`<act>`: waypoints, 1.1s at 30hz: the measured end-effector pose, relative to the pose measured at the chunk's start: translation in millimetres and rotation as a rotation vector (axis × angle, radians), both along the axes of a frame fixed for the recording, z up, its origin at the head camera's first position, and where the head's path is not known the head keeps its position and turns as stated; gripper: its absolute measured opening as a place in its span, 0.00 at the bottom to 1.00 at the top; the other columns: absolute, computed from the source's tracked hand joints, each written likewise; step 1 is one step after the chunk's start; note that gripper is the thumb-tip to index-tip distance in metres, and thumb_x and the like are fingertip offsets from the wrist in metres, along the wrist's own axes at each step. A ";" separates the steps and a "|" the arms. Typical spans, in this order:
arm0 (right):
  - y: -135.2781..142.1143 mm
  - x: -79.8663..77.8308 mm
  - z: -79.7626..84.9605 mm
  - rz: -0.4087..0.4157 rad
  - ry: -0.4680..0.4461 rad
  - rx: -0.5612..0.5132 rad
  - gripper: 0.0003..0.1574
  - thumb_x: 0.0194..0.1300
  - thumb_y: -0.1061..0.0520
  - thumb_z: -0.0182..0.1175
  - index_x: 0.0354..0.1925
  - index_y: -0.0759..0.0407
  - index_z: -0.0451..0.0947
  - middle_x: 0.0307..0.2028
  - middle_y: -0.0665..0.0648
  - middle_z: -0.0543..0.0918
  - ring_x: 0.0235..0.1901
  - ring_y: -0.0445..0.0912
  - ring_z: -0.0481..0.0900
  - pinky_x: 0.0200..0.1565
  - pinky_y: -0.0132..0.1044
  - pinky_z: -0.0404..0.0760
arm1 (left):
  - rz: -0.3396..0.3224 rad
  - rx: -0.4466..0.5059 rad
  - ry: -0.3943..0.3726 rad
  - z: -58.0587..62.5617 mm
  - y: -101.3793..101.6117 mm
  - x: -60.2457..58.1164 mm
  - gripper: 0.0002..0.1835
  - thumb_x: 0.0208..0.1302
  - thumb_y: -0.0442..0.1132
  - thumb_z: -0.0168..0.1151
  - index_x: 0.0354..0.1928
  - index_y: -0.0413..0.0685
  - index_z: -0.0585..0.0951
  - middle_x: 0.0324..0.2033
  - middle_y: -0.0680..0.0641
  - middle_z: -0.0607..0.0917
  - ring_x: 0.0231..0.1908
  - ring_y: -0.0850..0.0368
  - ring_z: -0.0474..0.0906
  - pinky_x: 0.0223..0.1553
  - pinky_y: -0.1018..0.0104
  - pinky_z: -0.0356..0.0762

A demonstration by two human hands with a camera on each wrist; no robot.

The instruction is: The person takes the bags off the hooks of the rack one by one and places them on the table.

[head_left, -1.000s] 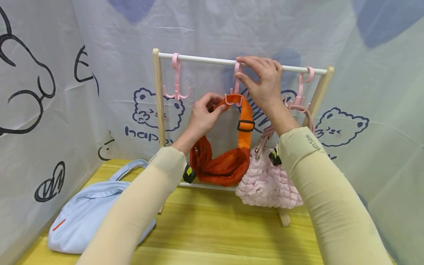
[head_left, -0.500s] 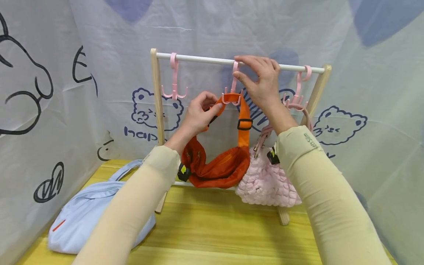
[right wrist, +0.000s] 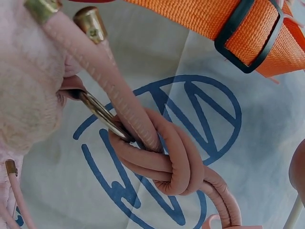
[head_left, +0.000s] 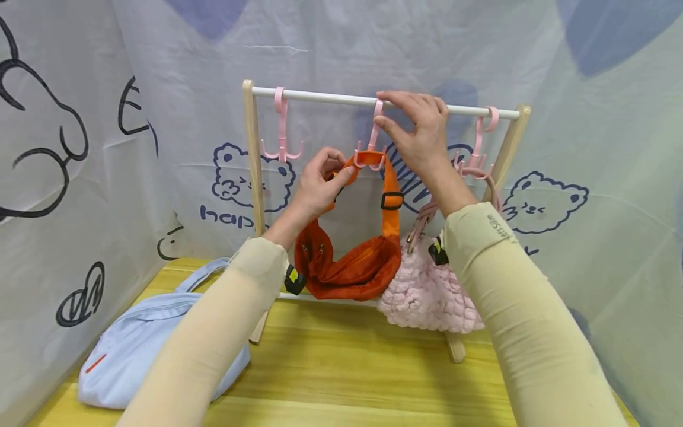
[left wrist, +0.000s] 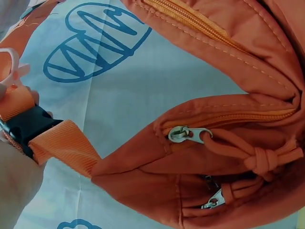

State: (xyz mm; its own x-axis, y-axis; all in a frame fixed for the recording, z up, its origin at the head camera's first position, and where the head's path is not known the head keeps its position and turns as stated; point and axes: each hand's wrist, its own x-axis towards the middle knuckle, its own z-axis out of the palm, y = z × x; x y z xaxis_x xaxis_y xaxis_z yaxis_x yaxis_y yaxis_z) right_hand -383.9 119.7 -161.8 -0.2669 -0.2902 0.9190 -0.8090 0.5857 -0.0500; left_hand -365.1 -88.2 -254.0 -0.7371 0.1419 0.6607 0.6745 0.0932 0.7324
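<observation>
A red-orange waist bag (head_left: 357,270) hangs by its orange strap (head_left: 391,222) from the middle pink hook (head_left: 375,136) on the rack's white rail (head_left: 331,98). My left hand (head_left: 318,185) grips the strap's left side, beside a black buckle (left wrist: 34,125) seen in the left wrist view. With thumb and fingers, my right hand (head_left: 418,131) holds the upper part of that hook at the rail. The right wrist view shows the strap's black slider (right wrist: 248,36) and the knotted pink handle (right wrist: 178,157) of a neighbouring bag.
A pink puffy bag (head_left: 427,293) hangs from the right pink hook (head_left: 476,145), close beside the waist bag. Another pink hook (head_left: 283,127) is on the rail's left. A light blue bag (head_left: 139,344) lies on the wooden table (head_left: 320,367) at left. A printed cloth (head_left: 331,47) stands behind.
Both hands have shifted slightly left in the head view, along with the middle hook and the waist bag, while the hook tilts a little more. Both grips persist.
</observation>
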 end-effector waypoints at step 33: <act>-1.6 0.7 1.1 -0.004 -0.012 -0.011 0.26 0.67 0.50 0.72 0.60 0.56 0.85 0.56 0.57 0.87 0.57 0.55 0.76 0.66 0.46 0.58 | 0.102 0.045 0.026 5.9 2.9 -2.1 0.08 0.79 0.39 0.59 0.52 0.42 0.76 0.43 0.38 0.89 0.48 0.38 0.81 0.49 0.63 0.74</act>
State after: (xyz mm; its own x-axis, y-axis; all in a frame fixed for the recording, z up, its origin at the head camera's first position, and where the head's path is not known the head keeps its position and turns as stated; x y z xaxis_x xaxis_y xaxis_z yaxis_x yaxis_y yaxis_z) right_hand -383.2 118.1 -160.7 -0.2792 -0.2794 0.9187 -0.8059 0.5884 -0.0660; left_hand -367.3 -85.3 -248.1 -0.7286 0.0368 0.6839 0.6821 0.1293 0.7198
